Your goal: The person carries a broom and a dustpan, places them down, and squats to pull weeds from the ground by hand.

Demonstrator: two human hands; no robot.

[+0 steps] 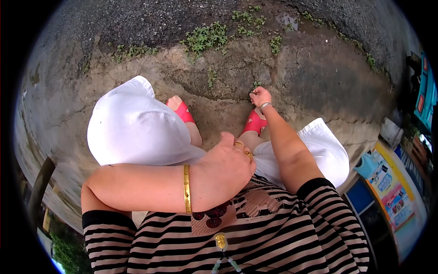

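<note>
My right hand (261, 97), with a silver bracelet (265, 106) at its wrist, reaches down to the cracked ground beyond my foot. Its fingers are pinched together. A small dark bit shows at the fingertips, too small to name, and a small green weed (257, 84) grows just past them. My left hand (226, 160) rests across my lap by the right thigh, wearing gold rings and a gold bangle (186, 188). Its fingers curl downward, closed, and whatever they may hold is hidden.
Red sandals (255, 122) are on my feet, between knees in white trousers (137, 123). Low weeds (207, 39) line the edge of dark gravel (137, 23) ahead. At the right stand a colourful printed panel (392, 189), a white bucket (391, 131) and a teal vehicle-like object (426, 96).
</note>
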